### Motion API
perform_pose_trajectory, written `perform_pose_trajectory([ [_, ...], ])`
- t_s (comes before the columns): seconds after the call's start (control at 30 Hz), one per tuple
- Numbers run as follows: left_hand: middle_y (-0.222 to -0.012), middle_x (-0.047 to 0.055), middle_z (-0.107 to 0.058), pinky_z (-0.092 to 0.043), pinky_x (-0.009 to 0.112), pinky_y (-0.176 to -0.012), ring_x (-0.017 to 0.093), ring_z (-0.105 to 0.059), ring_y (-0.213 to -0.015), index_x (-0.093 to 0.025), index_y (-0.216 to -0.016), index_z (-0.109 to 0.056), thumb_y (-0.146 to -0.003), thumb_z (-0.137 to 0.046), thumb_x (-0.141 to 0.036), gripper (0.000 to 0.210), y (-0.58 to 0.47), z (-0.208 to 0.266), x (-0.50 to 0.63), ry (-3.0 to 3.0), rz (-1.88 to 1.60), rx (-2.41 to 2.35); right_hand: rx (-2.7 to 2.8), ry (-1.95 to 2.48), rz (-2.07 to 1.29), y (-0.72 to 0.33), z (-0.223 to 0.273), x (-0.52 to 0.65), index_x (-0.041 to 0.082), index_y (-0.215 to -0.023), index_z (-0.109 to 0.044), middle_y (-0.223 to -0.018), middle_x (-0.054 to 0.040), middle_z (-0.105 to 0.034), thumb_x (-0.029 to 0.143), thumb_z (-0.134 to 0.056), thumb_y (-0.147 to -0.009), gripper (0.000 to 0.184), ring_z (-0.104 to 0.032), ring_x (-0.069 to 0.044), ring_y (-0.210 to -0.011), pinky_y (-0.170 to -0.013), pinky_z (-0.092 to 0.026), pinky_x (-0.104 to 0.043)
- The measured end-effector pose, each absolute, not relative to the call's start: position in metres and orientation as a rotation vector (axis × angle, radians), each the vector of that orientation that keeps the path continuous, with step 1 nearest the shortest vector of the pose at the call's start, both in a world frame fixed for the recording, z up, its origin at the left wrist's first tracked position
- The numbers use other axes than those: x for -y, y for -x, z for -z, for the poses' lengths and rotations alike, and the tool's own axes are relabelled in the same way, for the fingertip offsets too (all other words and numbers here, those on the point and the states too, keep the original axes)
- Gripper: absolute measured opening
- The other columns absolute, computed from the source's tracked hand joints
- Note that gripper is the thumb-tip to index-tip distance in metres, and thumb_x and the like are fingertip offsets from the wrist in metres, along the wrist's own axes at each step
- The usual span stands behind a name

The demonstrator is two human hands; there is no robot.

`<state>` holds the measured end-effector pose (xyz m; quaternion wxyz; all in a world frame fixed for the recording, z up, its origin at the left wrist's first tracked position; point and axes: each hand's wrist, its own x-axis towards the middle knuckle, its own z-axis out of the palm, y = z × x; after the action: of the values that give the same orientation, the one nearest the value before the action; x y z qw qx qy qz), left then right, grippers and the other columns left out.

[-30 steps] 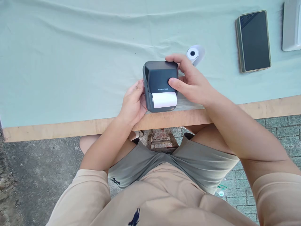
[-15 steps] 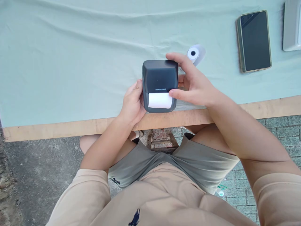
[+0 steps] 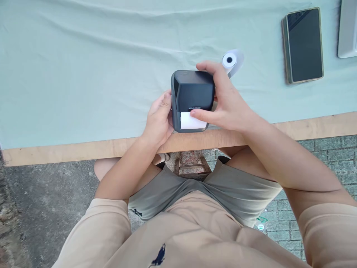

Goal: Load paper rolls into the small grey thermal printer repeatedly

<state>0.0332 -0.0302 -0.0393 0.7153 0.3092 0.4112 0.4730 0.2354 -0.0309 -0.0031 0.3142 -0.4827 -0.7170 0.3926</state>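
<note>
A dark label printer (image 3: 195, 93) marked NIIMBOT is held between my two hands just above the table's near edge. White label paper (image 3: 192, 120) shows in the opening at its near end. My left hand (image 3: 160, 117) is closed around the printer's left side, the thumb along its edge and the other fingers hidden beneath. My right hand (image 3: 225, 100) grips the right side, with its index finger at the far corner and its thumb lying across the paper's top edge. Just beyond the right hand stands a small white paper roll (image 3: 229, 61).
A phone (image 3: 304, 45) lies on top of a box-like thing at the far right. Part of a pale grey object (image 3: 347, 33) shows at the right border. Light green cloth (image 3: 83, 82) covers the table, whose bare wooden edge (image 3: 69, 150) runs near my lap.
The printer has turned and tilted slightly, showing more of its left side. My right thumb has slid left over the paper. The roll and phone have stayed put on the table.
</note>
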Motion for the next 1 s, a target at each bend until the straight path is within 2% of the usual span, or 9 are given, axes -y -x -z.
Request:
perform_pose_trajectory([
  [0.3, -0.097, 0.001, -0.081, -0.065, 0.040, -0.113, 0.025, -0.073, -0.137, -0.023, -0.094, -0.076, -0.109, -0.057, -0.039, 0.030, -0.0323, 0.0393, 0.0291, -0.651, -1.055, -0.906, 1.882, 1.202, -1.111, -0.2372, 0.0055, 0.0299, 0.031, -0.152, -0.038, -0.166, -0.0118, -0.045, 0.048, -0.084, -0.079, 0.087, -0.052, -0.041, -0.148, -0.129, -0.045, -0.065],
  [0.43, -0.096, -0.001, -0.081, -0.066, 0.039, -0.112, 0.023, -0.074, -0.135, -0.024, -0.093, -0.076, -0.110, -0.055, -0.038, 0.030, -0.0326, 0.0398, 0.0287, -0.659, -1.047, -0.914, 1.888, 1.198, -1.138, -0.2387, 0.0073, 0.0284, 0.032, -0.152, -0.039, -0.167, -0.0120, -0.044, 0.052, -0.084, -0.081, 0.086, -0.052, -0.041, -0.147, -0.126, -0.049, -0.064],
  [0.67, -0.099, 0.000, -0.082, -0.066, 0.040, -0.112, 0.026, -0.070, -0.142, -0.024, -0.094, -0.076, -0.109, -0.057, -0.040, 0.029, -0.0326, 0.0394, 0.0284, -0.658, -1.032, -0.943, 1.895, 1.265, -1.139, -0.2381, 0.0012, 0.0295, 0.036, -0.150, -0.041, -0.167, -0.0090, -0.045, 0.054, -0.083, -0.080, 0.083, -0.051, -0.042, -0.148, -0.118, -0.055, -0.063],
  [0.83, -0.105, 0.002, -0.083, -0.066, 0.042, -0.113, 0.030, -0.066, -0.147, -0.022, -0.095, -0.075, -0.107, -0.061, -0.047, 0.031, -0.0320, 0.0394, 0.0277, -0.661, -1.012, -0.952, 1.910, 1.263, -1.159, -0.2381, 0.0016, 0.0288, 0.034, -0.151, -0.038, -0.168, -0.0106, -0.043, 0.055, -0.081, -0.081, 0.085, -0.050, -0.041, -0.149, -0.123, -0.051, -0.065],
  [1.0, -0.111, 0.004, -0.083, -0.068, 0.045, -0.112, 0.033, -0.066, -0.146, -0.021, -0.097, -0.074, -0.103, -0.068, -0.051, 0.031, -0.0321, 0.0383, 0.0266, -0.675, -0.979, -0.939, 1.906, 1.242, -1.153, -0.2391, 0.0039, 0.0275, 0.035, -0.150, -0.039, -0.167, -0.0103, -0.044, 0.057, -0.083, -0.079, 0.087, -0.051, -0.042, -0.147, -0.120, -0.053, -0.064],
])
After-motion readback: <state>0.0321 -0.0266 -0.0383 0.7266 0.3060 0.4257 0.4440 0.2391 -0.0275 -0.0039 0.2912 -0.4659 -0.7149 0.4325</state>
